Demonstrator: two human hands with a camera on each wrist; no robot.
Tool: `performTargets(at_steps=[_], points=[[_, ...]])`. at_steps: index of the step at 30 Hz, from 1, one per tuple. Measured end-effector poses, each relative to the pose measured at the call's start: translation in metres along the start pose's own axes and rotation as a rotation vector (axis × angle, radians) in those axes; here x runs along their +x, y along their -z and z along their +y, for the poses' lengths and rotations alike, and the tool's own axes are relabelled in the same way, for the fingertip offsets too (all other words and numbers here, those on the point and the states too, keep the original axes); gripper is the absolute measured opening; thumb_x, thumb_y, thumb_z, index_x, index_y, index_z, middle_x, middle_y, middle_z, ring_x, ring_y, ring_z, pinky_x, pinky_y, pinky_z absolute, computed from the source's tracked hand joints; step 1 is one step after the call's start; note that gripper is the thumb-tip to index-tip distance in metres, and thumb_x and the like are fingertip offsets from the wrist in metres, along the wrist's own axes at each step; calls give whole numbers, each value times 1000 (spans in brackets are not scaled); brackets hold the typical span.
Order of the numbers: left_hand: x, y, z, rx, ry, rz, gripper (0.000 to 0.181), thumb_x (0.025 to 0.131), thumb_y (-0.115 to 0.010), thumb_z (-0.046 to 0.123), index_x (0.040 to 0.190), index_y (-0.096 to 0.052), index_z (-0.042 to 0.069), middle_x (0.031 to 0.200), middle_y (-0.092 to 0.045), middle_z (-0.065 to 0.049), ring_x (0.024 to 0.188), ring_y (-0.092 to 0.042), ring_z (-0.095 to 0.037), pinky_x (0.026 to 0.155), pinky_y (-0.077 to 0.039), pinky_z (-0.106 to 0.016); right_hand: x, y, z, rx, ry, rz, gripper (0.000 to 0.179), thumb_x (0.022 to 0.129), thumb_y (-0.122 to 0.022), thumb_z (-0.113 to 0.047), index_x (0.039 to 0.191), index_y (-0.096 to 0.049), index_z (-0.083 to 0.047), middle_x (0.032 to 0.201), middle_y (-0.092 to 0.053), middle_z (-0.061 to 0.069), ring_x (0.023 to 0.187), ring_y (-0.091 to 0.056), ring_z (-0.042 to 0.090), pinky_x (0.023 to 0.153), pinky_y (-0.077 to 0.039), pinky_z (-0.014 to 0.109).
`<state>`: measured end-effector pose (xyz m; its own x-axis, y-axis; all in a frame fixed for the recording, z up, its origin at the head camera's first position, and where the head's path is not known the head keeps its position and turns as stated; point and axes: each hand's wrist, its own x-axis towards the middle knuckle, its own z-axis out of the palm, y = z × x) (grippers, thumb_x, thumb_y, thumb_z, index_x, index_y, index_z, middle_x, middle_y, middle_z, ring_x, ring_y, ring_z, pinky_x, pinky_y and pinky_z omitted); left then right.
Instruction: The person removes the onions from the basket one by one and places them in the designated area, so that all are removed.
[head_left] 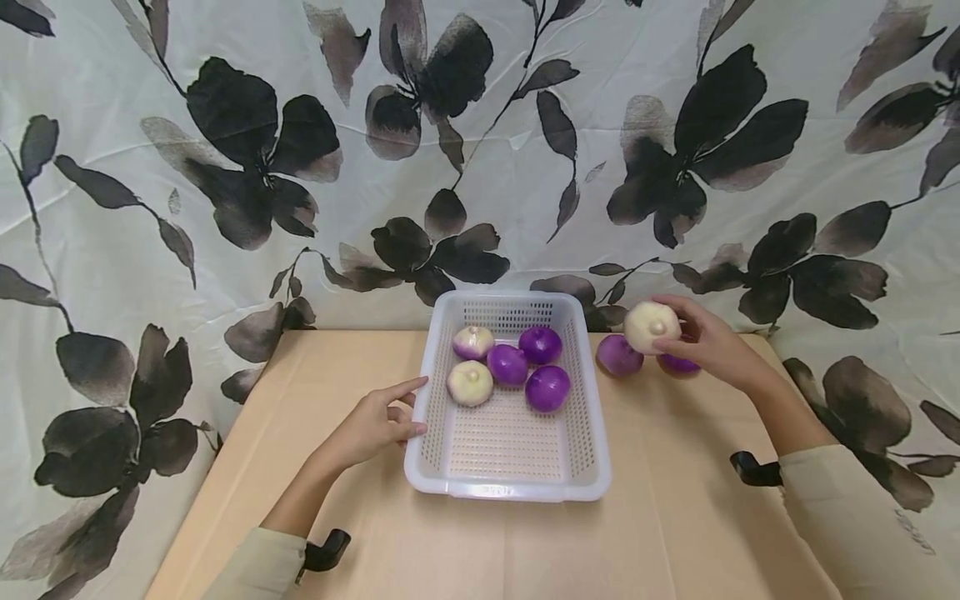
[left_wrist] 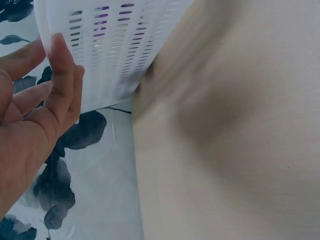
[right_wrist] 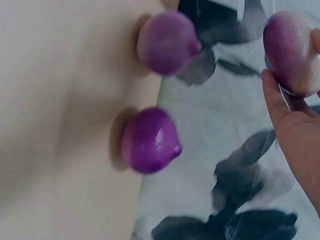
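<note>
A white perforated plastic basket (head_left: 506,492) stands on the table. In it lie three purple onions (head_left: 547,388) and two pale-topped onions (head_left: 470,383). My left hand (head_left: 378,423) holds the basket's left rim; the left wrist view shows its bent fingers (left_wrist: 62,75) at the rim beside the slotted wall. To the right of the basket my right hand (head_left: 701,337) grips an onion (head_left: 651,327) between thumb and fingers, raised above the table. From above this onion looks whitish; its side is purple in the right wrist view. Two more purple onions (head_left: 619,356) (right_wrist: 151,140) rest below it.
The light wood-coloured table (head_left: 337,517) ends at the back against a white cloth (head_left: 97,250) with dark printed flowers. Both loose onions lie close to that back edge. A black strap piece (head_left: 756,469) shows at each sleeve.
</note>
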<state>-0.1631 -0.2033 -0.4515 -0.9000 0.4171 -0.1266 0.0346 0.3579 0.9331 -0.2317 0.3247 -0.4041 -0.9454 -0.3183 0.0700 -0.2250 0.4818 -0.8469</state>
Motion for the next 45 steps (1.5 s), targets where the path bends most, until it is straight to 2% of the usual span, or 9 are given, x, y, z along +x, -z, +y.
performTargets(at_steps=[5, 12, 15, 18, 22, 24, 26, 38, 45], points=[[-1, 0, 1, -3, 8, 4, 75, 90, -76, -1, 156, -39, -3, 123, -56, -27, 79, -68, -15, 68, -65, -41, -12, 17, 18, -46, -76, 70, 73, 102, -66, -18, 162, -25, -8, 154, -35, 24, 132, -48, 45, 83, -49, 6], [-4, 1, 2, 4, 17, 11, 75, 90, -76, 0, 156, -40, -2, 123, -56, -27, 78, -68, -14, 71, -64, -48, -26, 35, 44, -112, -177, 162, 77, 103, -65, -30, 163, -22, -7, 154, -39, 32, 113, -53, 4, 79, -47, 3], [-5, 2, 1, 10, 14, 10, 75, 90, -76, 0, 156, -40, -2, 122, -56, -27, 78, -68, -15, 72, -64, -49, -31, 41, 55, -127, -219, 199, 80, 104, -63, -34, 163, -19, -3, 156, -35, 36, 120, -56, 22, 76, -43, 1], [-7, 3, 0, 11, 3, 4, 75, 91, -76, 1, 156, -40, -3, 122, -56, -28, 78, -68, -16, 71, -64, -50, -34, 47, 65, -118, -257, 241, 82, 105, -61, -35, 163, -16, 1, 157, -30, 38, 130, -43, 49, 75, -41, 2], [-6, 3, 0, 11, 0, 6, 75, 90, -76, 0, 156, -40, -2, 122, -56, -27, 78, -68, -15, 71, -64, -49, -39, 54, 75, -90, -337, 279, 85, 105, -57, -41, 163, -11, 2, 161, -19, 38, 141, -29, 55, 111, -46, 35], [-5, 3, 0, 11, -4, 7, 75, 90, -76, 0, 156, -40, -3, 121, -56, -27, 78, -69, -14, 70, -64, -46, -41, 58, 80, -78, -374, 294, 88, 105, -54, -44, 162, -8, 3, 163, -12, 39, 146, -22, 57, 120, -33, 60], [-5, 3, 0, 11, -4, 11, 75, 90, -77, 0, 156, -41, -2, 121, -57, -26, 78, -69, -14, 69, -65, -43, -42, 61, 86, -74, -410, 308, 90, 105, -52, -46, 162, -5, 5, 164, -8, 40, 147, -17, 61, 119, -21, 73], [-5, 4, 2, 27, -2, -2, 74, 90, -76, 1, 156, -40, -3, 119, -57, -28, 77, -67, -16, 71, -64, -50, -58, 66, 128, -151, -668, 355, 93, 105, -44, -56, 161, -4, 7, 159, -14, 44, 144, -21, 63, 118, -22, 74], [-5, 3, 0, 18, -9, -18, 74, 91, -76, 1, 156, -39, -4, 119, -58, -27, 79, -67, -18, 70, -64, -48, -63, 66, 146, -43, -784, 351, 100, 101, -46, -62, 161, -1, 4, 163, -7, 39, 149, -17, 60, 121, -22, 69]])
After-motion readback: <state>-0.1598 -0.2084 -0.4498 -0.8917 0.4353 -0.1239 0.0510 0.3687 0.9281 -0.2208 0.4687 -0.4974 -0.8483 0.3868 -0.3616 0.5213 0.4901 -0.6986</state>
